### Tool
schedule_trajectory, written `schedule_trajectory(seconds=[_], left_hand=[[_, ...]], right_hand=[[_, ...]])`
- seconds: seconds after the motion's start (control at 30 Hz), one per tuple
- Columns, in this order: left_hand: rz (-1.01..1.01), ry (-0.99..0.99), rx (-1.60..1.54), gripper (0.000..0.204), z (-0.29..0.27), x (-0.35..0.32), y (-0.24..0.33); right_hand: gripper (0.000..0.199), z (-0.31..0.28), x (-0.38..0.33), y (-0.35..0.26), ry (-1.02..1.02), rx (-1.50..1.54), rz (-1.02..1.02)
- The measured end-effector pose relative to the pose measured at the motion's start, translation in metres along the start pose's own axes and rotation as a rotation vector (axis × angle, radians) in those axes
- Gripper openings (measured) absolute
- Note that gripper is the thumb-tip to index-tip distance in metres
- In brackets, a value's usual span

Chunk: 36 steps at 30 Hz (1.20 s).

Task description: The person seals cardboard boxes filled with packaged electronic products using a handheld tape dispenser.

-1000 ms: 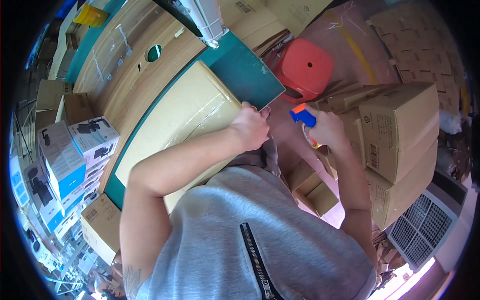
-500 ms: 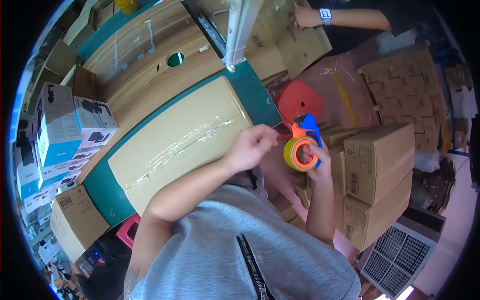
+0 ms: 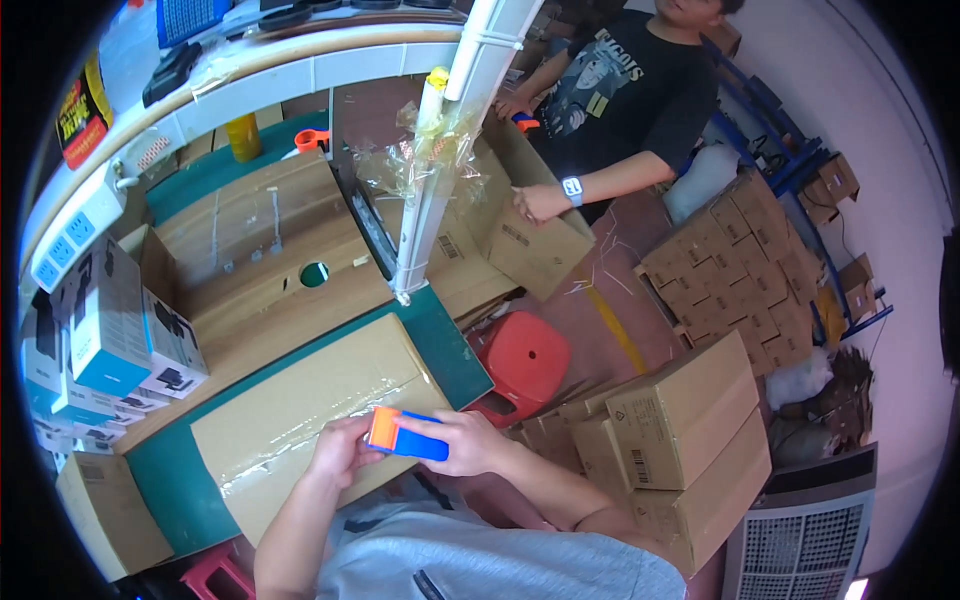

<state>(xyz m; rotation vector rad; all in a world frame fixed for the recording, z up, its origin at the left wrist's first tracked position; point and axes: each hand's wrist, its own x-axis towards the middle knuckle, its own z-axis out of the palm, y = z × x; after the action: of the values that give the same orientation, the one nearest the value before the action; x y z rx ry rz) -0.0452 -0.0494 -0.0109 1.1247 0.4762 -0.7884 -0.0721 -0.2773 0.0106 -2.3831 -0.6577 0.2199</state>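
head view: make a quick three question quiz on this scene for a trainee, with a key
1. Multiple choice: what colour is the stool near the right-hand corner of the green tabletop? A white, B red, C yellow.
2. True or false: clear tape runs along the top of the big carton on that tabletop.
3. Short answer: which hand of the camera wearer has its fingers over the blue part of the tape dispenser?

Key: 1. B. 2. True. 3. The right hand.
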Motion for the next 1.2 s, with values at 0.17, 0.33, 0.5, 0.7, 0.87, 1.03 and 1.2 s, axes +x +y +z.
schedule_trajectory(seconds=[0.17, 0.33, 0.5, 0.7, 0.87, 1.03, 1.2], left_hand=[[0.165, 0.1, 0.103, 0.027, -0.052, -0.031, -0.01], [0.207, 0.029, 0.404, 0.023, -0.125, -0.059, -0.005], [0.354, 0.043, 0.558, 0.026, -0.213, -0.076, 0.047], [0.414, 0.093, 0.977, 0.026, -0.323, -0.085, 0.078], [0.703, 0.205, 1.206, 0.026, -0.349, -0.074, 0.082], [0.639, 0.129, 1.346, 0.025, -0.354, -0.035, 0.083], [0.369, -0.014, 1.354, 0.03, -0.35, -0.039, 0.103]], right_hand=[[0.074, 0.032, 0.008, -0.046, -0.025, -0.079, -0.089], [0.076, 0.076, 0.008, -0.124, 0.001, -0.11, -0.027], [0.065, 0.13, 0.016, -0.218, 0.228, -0.095, 0.17], [0.069, 0.214, 0.062, -0.315, 0.212, 0.039, 0.388], [0.072, 0.242, 0.105, -0.348, 0.126, -0.144, 0.506], [0.066, 0.237, 0.121, -0.359, 0.094, -0.278, 0.591], [0.063, 0.256, 0.134, -0.339, 0.039, -0.316, 0.606]])
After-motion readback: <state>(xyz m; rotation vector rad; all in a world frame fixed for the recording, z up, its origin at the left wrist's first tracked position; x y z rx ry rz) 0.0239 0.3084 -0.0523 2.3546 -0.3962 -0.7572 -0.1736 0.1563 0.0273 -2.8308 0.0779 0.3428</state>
